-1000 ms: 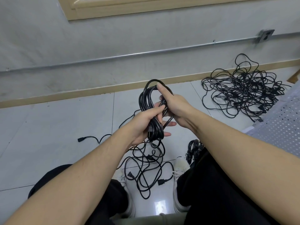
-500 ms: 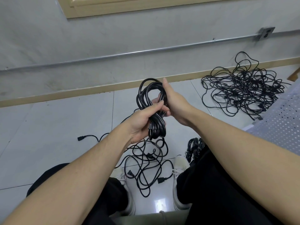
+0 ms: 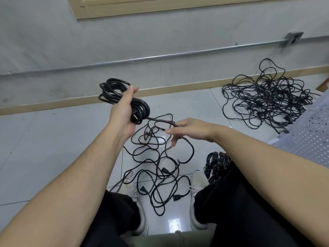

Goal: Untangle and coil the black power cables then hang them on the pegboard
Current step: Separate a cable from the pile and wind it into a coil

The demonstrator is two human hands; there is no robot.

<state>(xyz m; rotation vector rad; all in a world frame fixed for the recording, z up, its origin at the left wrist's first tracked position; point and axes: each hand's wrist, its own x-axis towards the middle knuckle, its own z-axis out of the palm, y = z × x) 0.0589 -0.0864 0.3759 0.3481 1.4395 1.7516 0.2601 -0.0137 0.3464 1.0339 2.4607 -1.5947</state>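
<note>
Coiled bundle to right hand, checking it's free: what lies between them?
In the head view, one black cable strand runs from the coiled bundle to the right hand.
</note>
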